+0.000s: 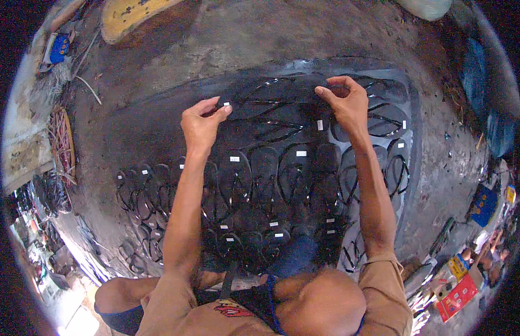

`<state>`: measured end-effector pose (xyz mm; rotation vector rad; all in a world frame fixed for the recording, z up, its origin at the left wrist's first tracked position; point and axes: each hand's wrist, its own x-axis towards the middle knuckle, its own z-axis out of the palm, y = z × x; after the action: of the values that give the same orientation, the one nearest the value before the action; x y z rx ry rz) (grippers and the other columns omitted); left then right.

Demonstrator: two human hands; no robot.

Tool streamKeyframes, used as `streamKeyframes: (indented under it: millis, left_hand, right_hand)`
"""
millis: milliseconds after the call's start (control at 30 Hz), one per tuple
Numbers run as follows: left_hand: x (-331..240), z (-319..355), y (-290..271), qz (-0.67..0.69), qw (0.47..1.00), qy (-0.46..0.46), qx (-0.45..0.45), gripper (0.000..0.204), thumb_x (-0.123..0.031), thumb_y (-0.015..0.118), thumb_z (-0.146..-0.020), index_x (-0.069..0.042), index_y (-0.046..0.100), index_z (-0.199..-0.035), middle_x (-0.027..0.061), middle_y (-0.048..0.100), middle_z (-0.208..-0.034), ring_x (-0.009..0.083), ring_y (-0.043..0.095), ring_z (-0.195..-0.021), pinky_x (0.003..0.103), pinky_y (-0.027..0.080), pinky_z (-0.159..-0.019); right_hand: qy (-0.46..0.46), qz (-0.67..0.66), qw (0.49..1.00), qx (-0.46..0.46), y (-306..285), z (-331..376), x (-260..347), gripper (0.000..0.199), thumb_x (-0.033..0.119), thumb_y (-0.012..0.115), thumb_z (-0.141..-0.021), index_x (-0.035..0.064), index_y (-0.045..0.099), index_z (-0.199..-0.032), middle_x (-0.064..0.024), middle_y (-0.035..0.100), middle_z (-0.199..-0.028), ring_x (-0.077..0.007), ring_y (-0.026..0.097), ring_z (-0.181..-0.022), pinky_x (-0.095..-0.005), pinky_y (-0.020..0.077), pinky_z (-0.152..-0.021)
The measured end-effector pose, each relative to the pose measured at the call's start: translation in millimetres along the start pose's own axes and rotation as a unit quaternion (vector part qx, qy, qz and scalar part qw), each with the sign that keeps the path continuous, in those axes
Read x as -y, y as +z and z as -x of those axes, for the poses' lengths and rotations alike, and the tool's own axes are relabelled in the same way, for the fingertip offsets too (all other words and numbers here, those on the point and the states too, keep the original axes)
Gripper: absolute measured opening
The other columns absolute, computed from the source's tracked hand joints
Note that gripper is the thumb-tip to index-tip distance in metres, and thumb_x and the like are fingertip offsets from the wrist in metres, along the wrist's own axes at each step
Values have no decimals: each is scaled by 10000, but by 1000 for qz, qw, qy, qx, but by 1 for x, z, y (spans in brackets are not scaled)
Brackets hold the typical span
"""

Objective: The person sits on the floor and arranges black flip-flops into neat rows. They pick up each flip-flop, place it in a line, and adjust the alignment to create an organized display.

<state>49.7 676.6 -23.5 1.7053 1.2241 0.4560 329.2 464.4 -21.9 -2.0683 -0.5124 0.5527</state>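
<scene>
Black thong flip-flops lie in rows on a dark sheet before me. My left hand (203,124) is raised at the left of the far row. Its thumb and fingers pinch the end of a dark flip-flop (271,102), where a small white label (226,104) shows by the thumb. Across from it, my right hand (349,103) has its thumb and curled fingers drawn together by the far row; what lies between them is too dark to make out. Shiny straps (279,131) show between the hands. Nearer me, another labelled flip-flop (235,173) lies below my left hand.
The sheet's pale edge (408,95) runs along the right. A yellow curved object (134,17) lies at the far left. Beside the left edge sits a basket of thin sticks (62,143). A red box (457,297) is at the lower right, near my bent knee (321,302).
</scene>
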Motion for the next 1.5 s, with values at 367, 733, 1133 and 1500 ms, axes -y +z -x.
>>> streamKeyframes:
  millis: [367, 733, 1133, 1500]
  left_hand:
    - [-43, 1, 7, -341, 933, 111, -13, 524, -179, 919, -775, -37, 769, -1257, 144, 728, -1131, 252, 687, -1096, 393, 567, -887]
    - [-62, -19, 32, -234, 942, 168, 170, 968, -304, 1004, -614, -293, 619, -1502, 101, 498, -1216, 309, 617, -1087, 433, 561, -936]
    - [-74, -38, 42, -266, 920, 201, 206, 948, -320, 1010, -588, -271, 638, -1458, 100, 581, -1229, 336, 633, -1158, 477, 541, -981]
    - [-36, -35, 43, -271, 855, 357, 259, 813, -474, 936, -772, -198, 615, -1466, 184, 644, -1279, 399, 651, -1136, 528, 542, -946]
  right_hand:
    - [-37, 247, 968, 5, -4, -2, 27, 418, 439, 862, -850, 126, 771, -1112, -144, 785, -972, -358, 754, -920, -484, 595, -832]
    - [-245, 142, 937, 204, 8, -17, 25, 438, 213, 860, -825, 142, 738, -1239, -129, 628, -1217, -364, 671, -1126, -466, 576, -923]
    - [-219, 63, 971, 68, 29, -5, 6, 596, 359, 947, -703, 169, 725, -1223, -146, 609, -1360, -413, 577, -1312, -489, 495, -1105]
    - [31, 33, 970, -239, 35, 299, 75, 335, 279, 763, -918, 43, 675, -1138, -145, 675, -990, -349, 678, -921, -463, 539, -843]
